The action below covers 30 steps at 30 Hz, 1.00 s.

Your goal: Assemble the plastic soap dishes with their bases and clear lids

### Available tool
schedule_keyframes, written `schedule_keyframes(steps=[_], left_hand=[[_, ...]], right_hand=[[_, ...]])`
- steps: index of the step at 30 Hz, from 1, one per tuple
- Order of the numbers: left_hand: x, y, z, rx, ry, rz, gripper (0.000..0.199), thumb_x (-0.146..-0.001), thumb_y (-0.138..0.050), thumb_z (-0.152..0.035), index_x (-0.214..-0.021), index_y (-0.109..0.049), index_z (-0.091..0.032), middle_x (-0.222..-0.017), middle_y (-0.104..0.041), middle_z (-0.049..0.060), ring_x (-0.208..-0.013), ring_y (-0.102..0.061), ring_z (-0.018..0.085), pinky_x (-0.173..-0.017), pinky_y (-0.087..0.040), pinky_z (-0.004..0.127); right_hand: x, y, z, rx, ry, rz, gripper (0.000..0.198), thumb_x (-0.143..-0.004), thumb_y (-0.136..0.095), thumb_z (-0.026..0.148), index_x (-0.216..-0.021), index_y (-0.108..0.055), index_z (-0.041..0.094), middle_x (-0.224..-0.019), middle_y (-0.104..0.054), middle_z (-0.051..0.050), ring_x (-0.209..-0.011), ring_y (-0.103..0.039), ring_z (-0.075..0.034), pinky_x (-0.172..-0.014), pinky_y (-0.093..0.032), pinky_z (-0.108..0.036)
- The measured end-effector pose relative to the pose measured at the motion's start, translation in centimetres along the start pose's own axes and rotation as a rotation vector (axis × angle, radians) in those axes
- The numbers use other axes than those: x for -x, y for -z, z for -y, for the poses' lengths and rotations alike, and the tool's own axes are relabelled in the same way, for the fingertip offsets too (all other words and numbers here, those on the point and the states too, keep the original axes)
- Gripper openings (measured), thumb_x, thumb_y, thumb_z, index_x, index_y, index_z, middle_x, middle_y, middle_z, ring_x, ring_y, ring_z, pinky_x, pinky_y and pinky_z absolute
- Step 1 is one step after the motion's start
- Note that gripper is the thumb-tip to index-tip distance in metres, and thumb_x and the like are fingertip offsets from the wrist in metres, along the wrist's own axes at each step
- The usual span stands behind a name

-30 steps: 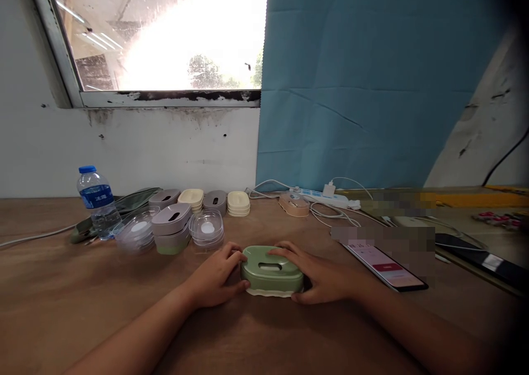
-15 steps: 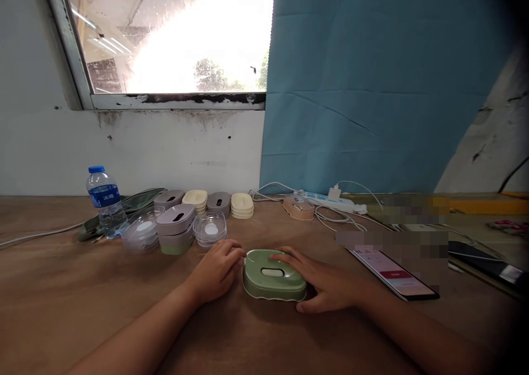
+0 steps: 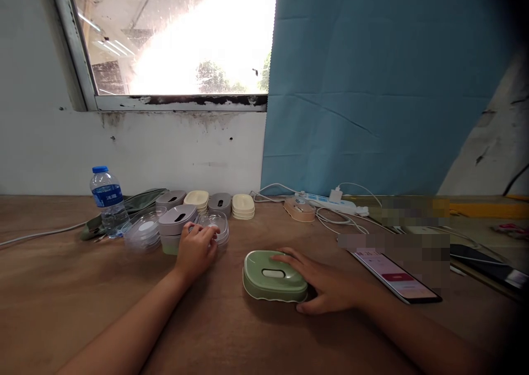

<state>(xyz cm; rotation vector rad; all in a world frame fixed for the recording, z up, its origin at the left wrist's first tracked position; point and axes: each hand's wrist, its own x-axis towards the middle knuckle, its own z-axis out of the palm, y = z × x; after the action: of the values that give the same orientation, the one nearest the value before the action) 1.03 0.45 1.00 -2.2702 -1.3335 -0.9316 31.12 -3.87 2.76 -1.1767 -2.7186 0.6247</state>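
A green oval box-shaped piece [image 3: 268, 287] with a pale slot in its top and a wavy lower edge rests on the table. My right hand [image 3: 326, 281] grips its right end, fingers over the top and thumb low at the near side. My left hand [image 3: 197, 251] is over the near edge of a stack of clear plastic cups [image 3: 221, 226], fingers slightly bent and apart; whether they touch the stack I cannot tell. Just left of that hand stand grey slotted boxes [image 3: 177, 215], one above a green-based part. Another stack of clear plastic cups [image 3: 142, 232] is farther left.
At the back are cream stacked pieces [image 3: 243, 206], more grey slotted pieces [image 3: 220, 202] and a peach-coloured piece [image 3: 299, 210]. A water bottle [image 3: 108, 201] stands left. A power strip [image 3: 330, 201] with white cables lies behind; a phone [image 3: 397, 278] lies on the right.
My left hand has left the green piece's left side and moved left and away from me to the clear cups. My right hand stays on the green piece.
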Motion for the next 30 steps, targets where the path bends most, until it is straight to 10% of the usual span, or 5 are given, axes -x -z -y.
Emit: schedule_keyframes(steps=[20,30], left_hand=[[0.1,0.0,-0.3,0.003,-0.025,-0.119,0.023,-0.082,-0.035,-0.008,-0.086,-0.052,-0.022,-0.092,-0.063,0.002,-0.085,-0.055,0.018,-0.088,-0.027,0.039],[1.0,1.8,-3.4,0.561,-0.203,-0.381,0.012,-0.083,-0.043,-0.011,-0.081,-0.04,-0.023,-0.088,-0.056,0.002,-0.081,-0.053,0.013,-0.076,-0.041,0.032]], right_hand=[[-0.1,0.0,0.1,-0.013,0.042,-0.018,0.083,-0.066,-0.063,0.034,-0.136,-0.018,0.027,-0.137,-0.022,-0.008,-0.119,-0.036,-0.027,-0.095,-0.035,-0.038],[-0.3,-0.2,-0.2,-0.008,0.074,-0.141,0.089,-0.062,-0.067,0.04,-0.136,-0.021,0.023,-0.138,-0.03,-0.009,-0.123,-0.031,-0.03,-0.101,-0.028,-0.043]])
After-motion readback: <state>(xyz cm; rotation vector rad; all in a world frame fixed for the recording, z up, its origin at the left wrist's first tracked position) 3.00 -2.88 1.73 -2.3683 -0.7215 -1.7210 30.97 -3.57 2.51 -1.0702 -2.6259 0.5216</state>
